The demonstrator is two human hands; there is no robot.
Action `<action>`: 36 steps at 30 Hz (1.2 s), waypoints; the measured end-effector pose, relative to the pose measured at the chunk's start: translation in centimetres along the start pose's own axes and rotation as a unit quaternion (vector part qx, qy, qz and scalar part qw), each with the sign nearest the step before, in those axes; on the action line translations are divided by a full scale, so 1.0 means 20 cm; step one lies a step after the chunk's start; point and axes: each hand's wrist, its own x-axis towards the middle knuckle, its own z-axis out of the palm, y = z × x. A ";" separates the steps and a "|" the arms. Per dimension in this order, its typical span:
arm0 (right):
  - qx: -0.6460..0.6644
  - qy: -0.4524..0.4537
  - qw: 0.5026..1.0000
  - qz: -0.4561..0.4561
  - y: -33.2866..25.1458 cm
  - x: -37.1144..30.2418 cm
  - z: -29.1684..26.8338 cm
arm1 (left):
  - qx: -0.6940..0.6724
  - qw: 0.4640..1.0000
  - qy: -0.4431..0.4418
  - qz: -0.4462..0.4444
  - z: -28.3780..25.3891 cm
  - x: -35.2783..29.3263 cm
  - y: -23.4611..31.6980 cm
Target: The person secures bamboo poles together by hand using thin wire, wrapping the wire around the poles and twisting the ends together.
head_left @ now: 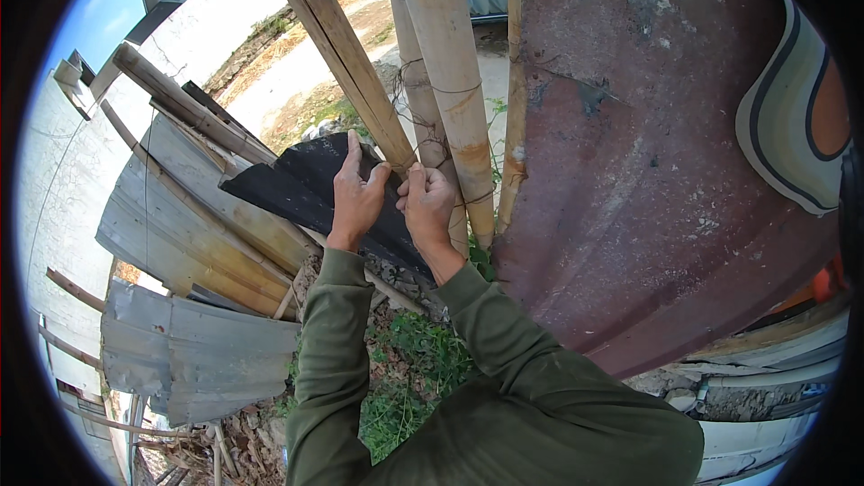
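Note:
My left hand (358, 196) is in front of a black corrugated sheet (301, 182). Its index finger points up along the sheet's edge, while the thumb presses on the curled fingers. Close beside it, my right hand (428, 205) pinches at the lower end of a squared wooden post (337, 45). Whatever thin thing the fingertips hold is too small to make out. Just right of the post stand thick bamboo poles (441, 54), bound with thin, rusty wire (457, 90).
A large reddish-brown metal sheet (630, 171) fills the right side, with a striped curved panel (783, 117) at its edge. Grey corrugated sheets (198, 342) and bamboo rails form a fence on the left. Green weeds (409, 378) grow below my arms. Beyond stands a white wall (243, 4).

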 end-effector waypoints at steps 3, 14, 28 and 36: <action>0.082 -0.005 0.996 0.018 0.02 -0.02 -0.02 | -0.052 0.998 -0.029 -0.030 -0.01 -0.01 0.03; -0.250 -0.072 0.883 -0.391 -0.11 -0.01 -0.08 | -0.146 0.989 -0.012 -0.022 0.02 -0.02 -0.06; -0.528 -0.165 0.695 -0.459 -0.41 0.11 -0.05 | -0.112 0.984 0.135 -0.028 0.12 -0.05 -0.02; -0.562 -0.093 0.692 -0.444 -0.44 0.15 -0.03 | -0.102 0.983 0.150 -0.031 0.15 -0.04 0.03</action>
